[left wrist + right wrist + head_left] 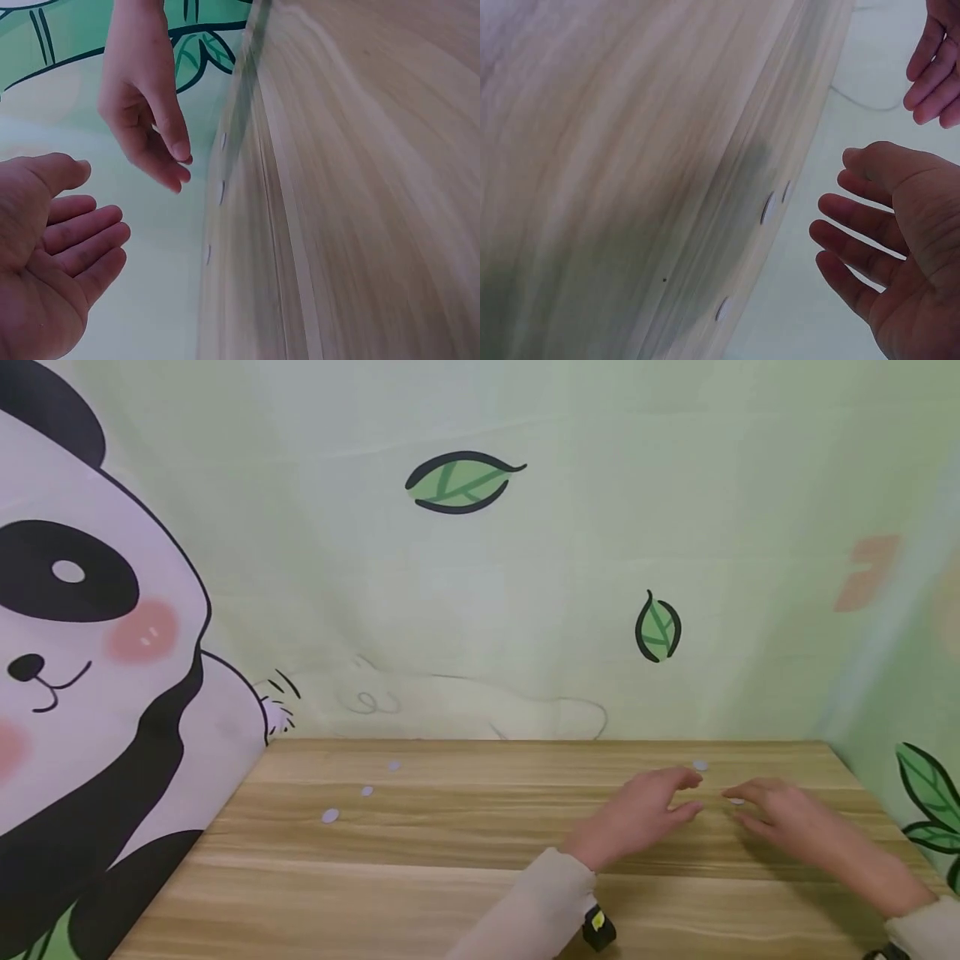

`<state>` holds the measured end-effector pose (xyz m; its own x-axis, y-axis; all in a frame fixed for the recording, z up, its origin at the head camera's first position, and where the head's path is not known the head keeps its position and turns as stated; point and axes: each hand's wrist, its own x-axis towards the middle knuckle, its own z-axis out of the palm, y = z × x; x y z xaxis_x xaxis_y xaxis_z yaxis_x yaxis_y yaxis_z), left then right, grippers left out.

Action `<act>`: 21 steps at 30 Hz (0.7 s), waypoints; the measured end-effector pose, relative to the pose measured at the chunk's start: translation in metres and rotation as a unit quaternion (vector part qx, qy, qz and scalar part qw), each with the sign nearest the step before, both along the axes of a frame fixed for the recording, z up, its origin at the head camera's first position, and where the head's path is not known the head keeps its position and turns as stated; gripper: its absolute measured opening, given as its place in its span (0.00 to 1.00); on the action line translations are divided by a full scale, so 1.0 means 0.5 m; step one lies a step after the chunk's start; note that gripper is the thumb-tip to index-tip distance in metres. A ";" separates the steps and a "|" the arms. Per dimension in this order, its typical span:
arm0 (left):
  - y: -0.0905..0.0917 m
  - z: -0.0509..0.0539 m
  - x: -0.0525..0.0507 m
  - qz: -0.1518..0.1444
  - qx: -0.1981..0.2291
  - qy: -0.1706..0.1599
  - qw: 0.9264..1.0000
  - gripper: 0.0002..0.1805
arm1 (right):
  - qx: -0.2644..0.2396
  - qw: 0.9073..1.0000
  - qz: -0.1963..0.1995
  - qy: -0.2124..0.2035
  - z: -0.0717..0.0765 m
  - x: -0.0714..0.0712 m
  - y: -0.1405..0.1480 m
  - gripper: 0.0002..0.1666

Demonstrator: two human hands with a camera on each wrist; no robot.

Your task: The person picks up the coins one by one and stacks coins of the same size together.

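Observation:
Both bare hands are raised over the right part of the wooden table [450,893], fingertips facing each other across a small gap. My left hand [637,814] holds nothing; in the left wrist view its fingers [86,244] are loosely bent, the thumb apart. My right hand [787,822] also holds nothing, with its fingers [859,236] spread and slightly bent in the right wrist view. One small, flat, whitish disc [700,766] lies just beyond the left fingertips. Another disc [737,802] is partly hidden by the right fingers. Three discs show in the right wrist view, including a disc [767,208] nearest that hand.
Three more whitish discs lie toward the table's left back, among them a front disc [330,816] and a rear disc [394,766]. Behind the table's back edge hangs a pale green cloth [540,610] printed with leaves and a panda [112,693].

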<state>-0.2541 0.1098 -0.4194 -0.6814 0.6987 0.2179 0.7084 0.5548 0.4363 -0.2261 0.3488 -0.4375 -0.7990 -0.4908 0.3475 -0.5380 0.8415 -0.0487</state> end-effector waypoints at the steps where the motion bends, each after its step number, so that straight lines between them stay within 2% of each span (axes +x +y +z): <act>1: 0.006 0.000 -0.001 0.005 0.008 -0.008 1.000 0.21 | -0.004 1.000 -0.002 -0.001 -0.001 -0.003 0.002 0.16; 5: 0.026 0.000 -0.005 0.021 0.034 -0.032 0.999 0.19 | -0.018 1.000 -0.013 -0.004 -0.002 -0.014 0.017 0.15; 8: 0.040 -0.002 -0.007 0.032 0.055 -0.051 0.997 0.18 | -0.034 0.999 -0.023 -0.027 -0.002 -0.021 0.028 0.15; 16: 0.072 -0.023 -0.018 0.071 0.114 -0.105 0.985 0.15 | -0.058 0.995 -0.041 -0.063 -0.002 -0.039 0.049 0.15; 21: 0.085 -0.038 -0.029 0.088 0.128 -0.121 0.980 0.12 | -0.058 0.993 -0.048 -0.096 -0.001 -0.049 0.058 0.16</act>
